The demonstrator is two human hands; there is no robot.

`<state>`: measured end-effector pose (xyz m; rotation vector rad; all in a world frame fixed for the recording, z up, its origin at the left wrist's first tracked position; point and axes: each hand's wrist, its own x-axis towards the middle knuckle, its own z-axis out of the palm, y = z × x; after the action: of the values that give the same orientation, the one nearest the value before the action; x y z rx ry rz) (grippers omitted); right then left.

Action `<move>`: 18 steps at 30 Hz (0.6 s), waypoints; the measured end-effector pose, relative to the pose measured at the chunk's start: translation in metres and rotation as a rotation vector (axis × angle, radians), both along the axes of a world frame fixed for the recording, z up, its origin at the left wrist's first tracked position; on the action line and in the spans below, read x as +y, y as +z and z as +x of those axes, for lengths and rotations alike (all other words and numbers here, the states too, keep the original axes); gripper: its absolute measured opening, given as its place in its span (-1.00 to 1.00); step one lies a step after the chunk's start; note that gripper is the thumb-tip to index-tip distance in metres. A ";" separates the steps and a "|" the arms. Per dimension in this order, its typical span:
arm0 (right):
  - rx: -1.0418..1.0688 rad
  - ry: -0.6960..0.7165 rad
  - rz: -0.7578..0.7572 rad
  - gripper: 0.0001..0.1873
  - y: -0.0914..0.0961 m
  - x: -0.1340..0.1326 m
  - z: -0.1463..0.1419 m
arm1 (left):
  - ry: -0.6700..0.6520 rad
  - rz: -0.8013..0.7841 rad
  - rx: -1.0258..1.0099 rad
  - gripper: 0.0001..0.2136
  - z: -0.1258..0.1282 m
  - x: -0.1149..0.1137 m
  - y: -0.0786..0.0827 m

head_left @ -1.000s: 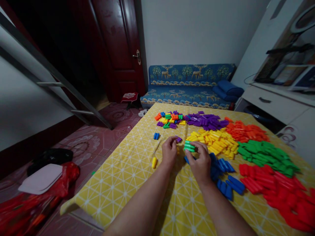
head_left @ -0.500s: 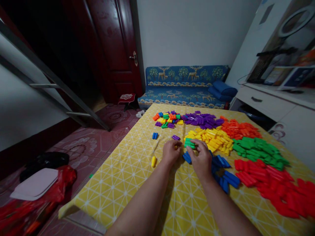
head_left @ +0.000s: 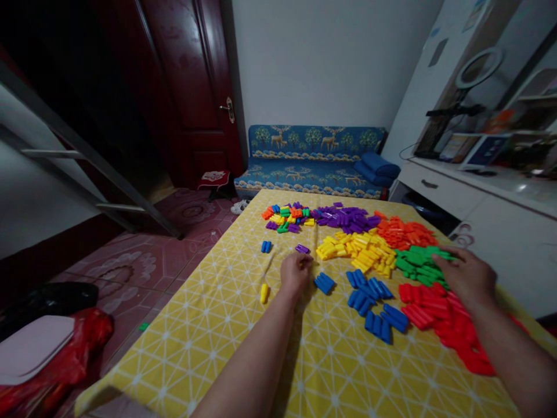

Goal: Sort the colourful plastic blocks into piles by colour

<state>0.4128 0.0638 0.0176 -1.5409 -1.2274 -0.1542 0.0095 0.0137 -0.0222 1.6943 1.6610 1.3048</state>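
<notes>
My left hand (head_left: 295,274) rests low over the table with its fingers curled together. What it may hold is hidden. A purple piece (head_left: 302,248) lies just beyond it, and a blue piece (head_left: 324,283) just to its right. Off to its left are a yellow piece (head_left: 264,293) and a smaller blue piece (head_left: 266,247). My right hand (head_left: 470,277) reaches over the green pile (head_left: 415,262), thumb and fingers closed on a green plastic piece (head_left: 442,253) at the pile's right edge. The red pile (head_left: 448,322) spreads partly beneath that hand.
Yellow (head_left: 363,251), purple (head_left: 348,219) and orange (head_left: 402,232) piles lie farther back on the patterned tablecloth (head_left: 217,307). A mixed-colour heap (head_left: 287,217) sits at the far left. Several loose blue pieces (head_left: 369,293) lie mid-table. A white cabinet (head_left: 478,197) stands to the right.
My right hand has moved right with the green piece, from beside my left hand to the green pile. My left hand stays near the purple piece. The view has shifted right.
</notes>
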 end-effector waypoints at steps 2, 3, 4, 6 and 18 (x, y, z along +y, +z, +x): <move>-0.120 0.007 -0.134 -0.81 0.002 -0.004 -0.002 | 0.035 0.030 -0.044 -0.80 0.000 0.001 -0.001; -0.194 0.022 -0.142 -0.83 0.004 -0.008 -0.011 | 0.052 0.050 -0.067 -0.78 0.000 0.002 -0.001; -0.267 0.046 -0.101 -0.82 0.007 -0.013 -0.024 | 0.069 0.072 -0.097 -0.76 -0.001 0.003 0.000; -0.365 0.136 -0.019 -0.76 0.009 -0.028 -0.066 | 0.099 0.112 -0.175 -0.72 -0.001 0.004 0.001; -0.602 0.617 -0.378 -0.85 -0.017 -0.111 -0.295 | 0.382 0.351 0.087 -0.67 -0.014 -0.010 0.020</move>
<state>0.1181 -0.0473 0.0003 -1.3883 -2.2628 0.0299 -0.0044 0.0039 -0.0025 1.6927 1.9689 1.8135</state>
